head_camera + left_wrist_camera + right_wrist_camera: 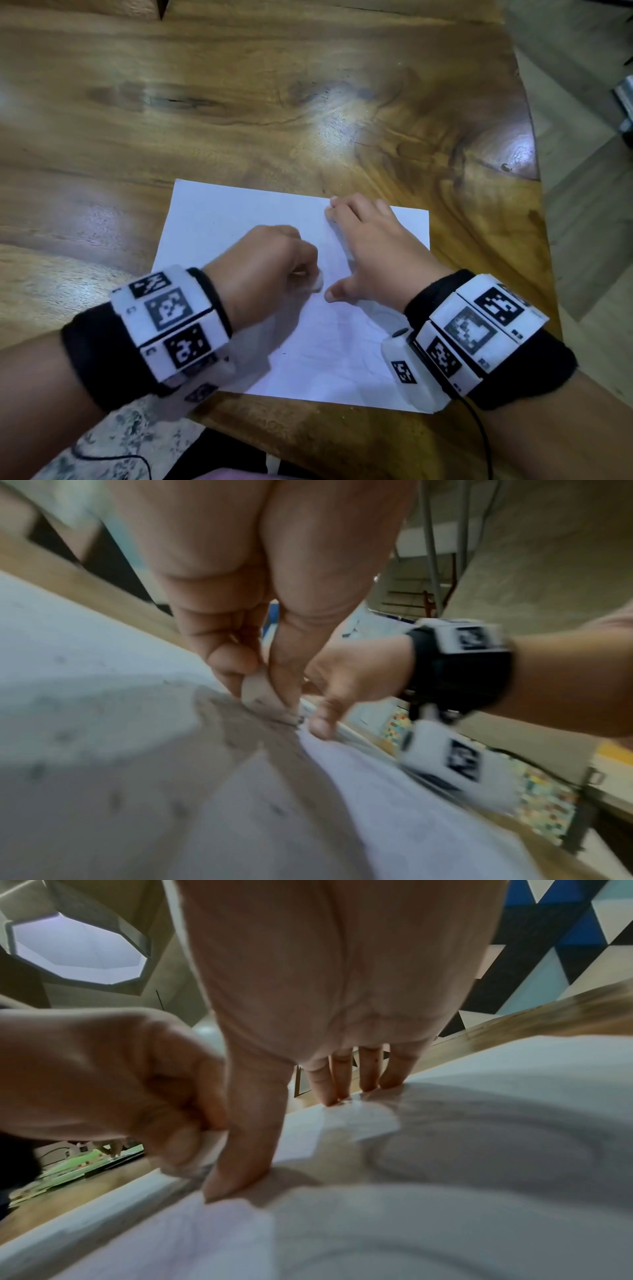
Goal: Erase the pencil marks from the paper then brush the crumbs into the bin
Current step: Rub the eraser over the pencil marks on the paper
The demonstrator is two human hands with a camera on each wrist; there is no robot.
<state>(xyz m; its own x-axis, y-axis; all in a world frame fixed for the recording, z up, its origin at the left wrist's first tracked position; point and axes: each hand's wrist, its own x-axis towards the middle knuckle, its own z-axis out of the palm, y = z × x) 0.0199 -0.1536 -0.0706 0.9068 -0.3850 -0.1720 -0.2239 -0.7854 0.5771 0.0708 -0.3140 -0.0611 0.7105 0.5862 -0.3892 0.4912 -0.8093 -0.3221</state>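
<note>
A white sheet of paper (212, 219) with faint pencil curves (342, 342) lies on the wooden table. My left hand (274, 270) is curled in a fist and pinches a small white eraser (317, 284), whose tip touches the sheet. In the left wrist view the eraser (260, 693) sits between my thumb and fingers, pressed on the paper (394, 791). My right hand (363, 246) lies flat on the paper with fingers (342, 1074) spread and thumb tip (232, 1180) pressed down right beside the eraser (205, 1158). Dark crumbs (61, 734) dot the sheet.
The wooden table (239, 102) stretches far beyond the paper, with its right edge (537, 192) curving close to the sheet. Floor (582, 240) shows past that edge. A black cable (479, 428) trails from my right wrist band. No bin is in view.
</note>
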